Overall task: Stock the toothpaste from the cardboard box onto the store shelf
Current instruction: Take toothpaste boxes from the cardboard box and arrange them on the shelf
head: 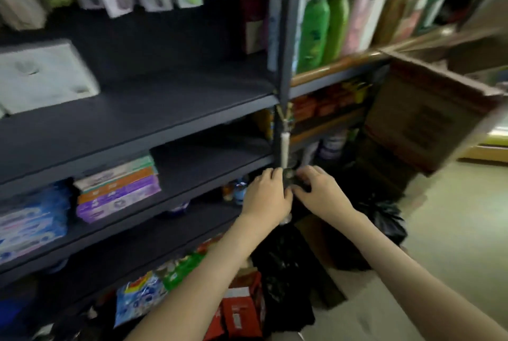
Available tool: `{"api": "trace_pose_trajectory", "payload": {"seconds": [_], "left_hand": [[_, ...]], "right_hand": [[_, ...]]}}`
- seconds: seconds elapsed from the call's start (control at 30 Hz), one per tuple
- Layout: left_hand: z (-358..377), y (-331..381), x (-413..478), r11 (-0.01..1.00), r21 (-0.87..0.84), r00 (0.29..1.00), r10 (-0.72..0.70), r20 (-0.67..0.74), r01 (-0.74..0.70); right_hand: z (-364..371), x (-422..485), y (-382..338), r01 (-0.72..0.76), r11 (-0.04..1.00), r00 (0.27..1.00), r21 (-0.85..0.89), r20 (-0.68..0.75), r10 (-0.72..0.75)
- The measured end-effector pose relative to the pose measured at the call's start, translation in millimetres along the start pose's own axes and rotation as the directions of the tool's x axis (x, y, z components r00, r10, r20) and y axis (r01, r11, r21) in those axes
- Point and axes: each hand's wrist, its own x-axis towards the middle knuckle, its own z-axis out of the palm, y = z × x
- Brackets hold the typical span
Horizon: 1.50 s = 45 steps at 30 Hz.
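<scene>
A dark grey metal shelving unit (165, 109) fills the left and centre of the view, and its middle board is largely bare. A large brown cardboard box (417, 120) is stood against the unit's right end, with a crumpled black plastic bag (286, 266) on the floor below it and between the forearms. A row of green and pink plastic bottles (313, 32) is lined up on the upper right shelf, beyond the unit's dark upright post (286, 38).

Blue and white soft packs (30, 225) are kept at the far left of the lower shelf. Just beside them a flat stack of long green, orange and purple toothpaste cartons (118, 189) is laid on that same shelf, well apart from both hands. Red cartons (242, 310) are seen low down, partly covered by the left forearm.

The left hand (268, 195) and the right hand (320, 192) are brought together at the foot of the post, in front of the shelf edge. A small dark object (292, 181) is gripped between them, with fingers of both curled onto it. What it is cannot be told through the blur. No toothpaste is held.
</scene>
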Motion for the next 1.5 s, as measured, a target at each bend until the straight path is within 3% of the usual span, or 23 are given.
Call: {"api": "trace_pose_trajectory", "payload": {"seconds": [0.33,0.5,0.6,0.77,0.83,1.03,1.23,1.37,1.43,1.5], "left_hand": [[20,261,92,0.967,-0.057,0.966,0.240,-0.098,-0.246],[9,347,133,0.968,0.195,0.976,0.184,-0.112,-0.160],[6,383,171,0.934,0.281,0.955,0.265,-0.135,-0.220],[28,423,262,0.904,0.265,0.941,0.335,0.045,-0.335],[40,434,297,0.912,0.239,0.942,0.313,0.123,-0.334],[67,447,364,0.965,0.236,0.978,0.065,0.196,-0.112],[95,453,400,0.944,0.295,0.984,-0.172,0.051,0.149],[114,474,419,0.809,0.441,0.921,-0.333,-0.202,0.389],[121,480,425,0.800,0.440,0.888,-0.238,-0.392,0.409],[128,481,427,0.822,0.451,0.865,-0.096,-0.492,0.348]], "right_hand": [[-231,-31,177,-0.009,0.995,0.957,-0.100,-0.290,-0.020],[-314,-15,244,0.013,0.992,0.946,-0.125,-0.319,-0.053],[-346,10,288,0.040,0.993,0.937,-0.113,-0.340,-0.077],[-383,73,366,0.047,0.989,0.954,-0.139,-0.288,-0.086],[-400,102,396,0.035,0.987,0.966,-0.154,-0.247,-0.073],[-458,176,474,-0.009,0.980,0.986,-0.197,-0.166,-0.024],[-478,253,528,0.129,0.969,0.989,-0.211,-0.042,-0.140],[-475,308,543,0.264,0.946,0.957,-0.187,0.170,-0.234],[-476,326,548,0.286,0.951,0.928,-0.119,0.281,-0.244],[-479,343,553,0.312,0.947,0.902,-0.080,0.337,-0.269]]}}
